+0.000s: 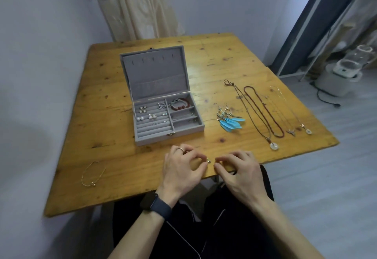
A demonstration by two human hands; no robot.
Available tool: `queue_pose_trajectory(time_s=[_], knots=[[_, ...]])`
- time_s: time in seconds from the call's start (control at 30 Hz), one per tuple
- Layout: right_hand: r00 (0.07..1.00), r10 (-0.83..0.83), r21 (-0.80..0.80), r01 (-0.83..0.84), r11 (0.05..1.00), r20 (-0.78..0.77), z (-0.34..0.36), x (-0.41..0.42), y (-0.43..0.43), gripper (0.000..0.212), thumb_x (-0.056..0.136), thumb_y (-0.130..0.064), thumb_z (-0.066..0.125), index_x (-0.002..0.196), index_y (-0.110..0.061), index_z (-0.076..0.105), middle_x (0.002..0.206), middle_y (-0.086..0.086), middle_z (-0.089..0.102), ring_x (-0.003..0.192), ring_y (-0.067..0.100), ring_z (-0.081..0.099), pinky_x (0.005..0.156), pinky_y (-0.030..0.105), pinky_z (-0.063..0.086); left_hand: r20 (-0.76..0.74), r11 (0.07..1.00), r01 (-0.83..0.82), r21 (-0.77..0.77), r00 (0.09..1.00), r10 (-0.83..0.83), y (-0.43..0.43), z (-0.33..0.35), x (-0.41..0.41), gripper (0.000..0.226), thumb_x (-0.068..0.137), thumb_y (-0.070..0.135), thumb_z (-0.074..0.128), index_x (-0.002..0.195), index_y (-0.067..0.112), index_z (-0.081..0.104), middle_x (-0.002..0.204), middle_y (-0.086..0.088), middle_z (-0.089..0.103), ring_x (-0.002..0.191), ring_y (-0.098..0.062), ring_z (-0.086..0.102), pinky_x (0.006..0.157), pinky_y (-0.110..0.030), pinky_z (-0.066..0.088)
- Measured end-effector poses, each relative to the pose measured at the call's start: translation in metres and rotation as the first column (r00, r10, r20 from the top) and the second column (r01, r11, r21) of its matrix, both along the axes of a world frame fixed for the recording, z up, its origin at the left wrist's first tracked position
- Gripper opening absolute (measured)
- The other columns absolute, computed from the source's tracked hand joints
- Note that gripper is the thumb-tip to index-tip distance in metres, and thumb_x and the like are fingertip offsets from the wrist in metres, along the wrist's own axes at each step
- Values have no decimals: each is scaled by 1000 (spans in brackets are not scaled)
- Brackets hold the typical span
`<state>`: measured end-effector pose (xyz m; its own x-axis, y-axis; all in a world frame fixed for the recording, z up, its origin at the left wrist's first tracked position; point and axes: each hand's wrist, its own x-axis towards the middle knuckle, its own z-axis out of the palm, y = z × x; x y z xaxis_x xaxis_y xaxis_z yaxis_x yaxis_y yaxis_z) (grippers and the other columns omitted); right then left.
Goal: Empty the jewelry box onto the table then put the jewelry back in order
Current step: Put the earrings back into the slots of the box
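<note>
The grey jewelry box stands open in the middle of the wooden table, its lid upright. Several earrings sit in its padded rows and a red bead bracelet lies in its top right compartment. Blue feather earrings and several necklaces lie to the right of the box. A thin gold bangle lies at the front left. My left hand pinches a small silver earring near the table's front edge. My right hand is beside it, fingers curled, fingertips close to the earring.
A cream curtain hangs behind the table. At the right stand a dark metal-framed rack and a white appliance with a cable on the grey floor. My dark-clothed legs are under the front edge.
</note>
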<state>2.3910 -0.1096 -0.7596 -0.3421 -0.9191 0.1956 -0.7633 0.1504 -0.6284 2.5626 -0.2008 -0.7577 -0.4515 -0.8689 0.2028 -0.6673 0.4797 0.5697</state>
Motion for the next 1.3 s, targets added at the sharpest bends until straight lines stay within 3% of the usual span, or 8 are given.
queue_pose_trajectory(time_s=[0.33,0.63,0.87,0.93,1.0,1.13,1.2,1.3], knots=[[999,35,-67,-33,997,21,-8,-2,-9,23,83,-37,78,105,-28,76,104,-10,65,102,11,50,85,39,51,-14,999,-45,-1,999,45,1,1,0,14,79,53,74,87,42,76,95,19,60,97,-6,48,83,-36,42],[998,47,-97,-52,994,-49,-10,4,-13,18,85,-42,74,102,-37,76,103,-16,64,98,11,49,76,41,49,-11,999,-39,-30,999,39,0,-1,0,15,81,54,72,87,41,76,95,19,60,95,-8,49,81,-39,45],[997,50,-85,-55,995,-64,-11,7,-16,14,86,-38,75,100,-34,76,105,-14,66,100,13,51,74,38,44,-12,1000,-12,4,1000,12,-4,1,2,14,85,50,70,90,39,75,98,18,61,98,-9,49,83,-37,42],[999,44,-110,-44,993,-1,-11,5,-17,12,87,-35,76,99,-34,76,103,-15,66,100,12,52,76,36,44,-31,999,5,31,1000,-4,-5,2,4,13,87,48,68,91,37,74,97,19,61,97,-8,49,84,-37,44],[983,15,-156,14,988,184,-5,2,-19,11,88,-34,74,98,-34,75,103,-19,66,99,9,54,77,29,45,-73,994,25,103,997,-17,-8,5,9,12,90,46,66,94,36,72,95,20,64,95,-4,52,84,-35,48],[870,-53,-194,167,967,490,16,-12,-27,10,92,-35,68,100,-35,73,100,-17,70,94,6,62,72,18,48,-191,974,17,227,981,28,-17,17,20,8,92,38,67,95,32,72,90,18,69,89,3,61,77,-21,52],[818,-57,-212,216,953,573,26,-21,-33,9,93,-32,68,101,-32,73,98,-14,72,94,7,65,76,22,53,-233,968,6,251,971,54,-21,24,26,6,92,34,68,94,30,73,89,18,70,87,4,62,72,-11,47],[774,-43,-221,232,947,632,42,-29,-47,9,95,-28,67,101,-28,73,100,-8,74,99,10,68,82,27,57,-280,965,-9,263,956,85,-31,36,36,6,93,29,69,95,27,73,89,17,71,88,5,62,72,-9,46]])
